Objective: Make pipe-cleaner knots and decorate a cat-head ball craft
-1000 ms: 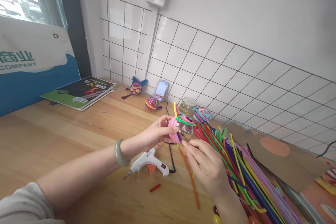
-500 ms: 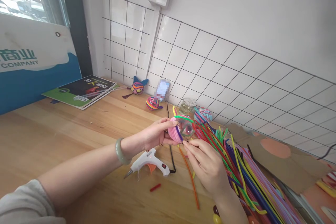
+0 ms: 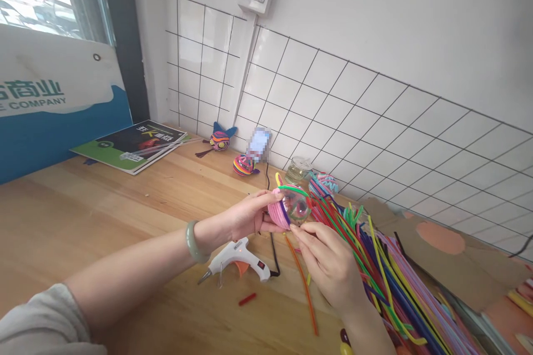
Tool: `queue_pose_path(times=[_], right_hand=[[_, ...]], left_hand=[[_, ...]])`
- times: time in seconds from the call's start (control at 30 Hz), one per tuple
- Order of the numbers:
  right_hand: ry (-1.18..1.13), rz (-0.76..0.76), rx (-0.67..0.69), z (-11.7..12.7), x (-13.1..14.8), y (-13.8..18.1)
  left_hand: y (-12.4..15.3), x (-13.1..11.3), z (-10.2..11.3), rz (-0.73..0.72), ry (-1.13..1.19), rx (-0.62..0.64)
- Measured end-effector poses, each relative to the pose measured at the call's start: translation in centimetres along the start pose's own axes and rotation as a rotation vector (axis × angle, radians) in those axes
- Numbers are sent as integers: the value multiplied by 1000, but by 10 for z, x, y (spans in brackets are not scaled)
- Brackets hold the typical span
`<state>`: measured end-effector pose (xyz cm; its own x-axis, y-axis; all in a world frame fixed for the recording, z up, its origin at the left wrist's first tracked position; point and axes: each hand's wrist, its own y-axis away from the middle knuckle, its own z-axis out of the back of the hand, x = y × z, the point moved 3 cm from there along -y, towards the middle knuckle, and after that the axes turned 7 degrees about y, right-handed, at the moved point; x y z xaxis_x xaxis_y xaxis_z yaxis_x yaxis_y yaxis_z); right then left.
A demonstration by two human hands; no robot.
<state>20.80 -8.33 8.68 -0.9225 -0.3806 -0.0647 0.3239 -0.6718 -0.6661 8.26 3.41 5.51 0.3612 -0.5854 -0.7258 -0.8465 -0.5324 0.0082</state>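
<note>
Many pipe cleaners [image 3: 389,283] beside wrapped ball [image 3: 287,208]

The tabletop [image 3: 104,205] is matt, pale wood with visible grain. The wall tiles [image 3: 333,116] are glossy. The glue gun [image 3: 237,258] looks like smooth white plastic. The pipe cleaners [image 3: 387,283] are fuzzy; the bracelet [image 3: 190,241] may be polished stone.

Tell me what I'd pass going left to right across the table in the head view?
booklet → blue-eared toy → pink ball → pipe cleaners
</note>
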Motion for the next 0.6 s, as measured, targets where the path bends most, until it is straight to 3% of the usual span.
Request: queue_pose_path(times=[0.6], right_hand=[[-17, 21, -19, 1, -2, 1]], left_hand=[[-2, 4, 3, 72, 104, 90]])
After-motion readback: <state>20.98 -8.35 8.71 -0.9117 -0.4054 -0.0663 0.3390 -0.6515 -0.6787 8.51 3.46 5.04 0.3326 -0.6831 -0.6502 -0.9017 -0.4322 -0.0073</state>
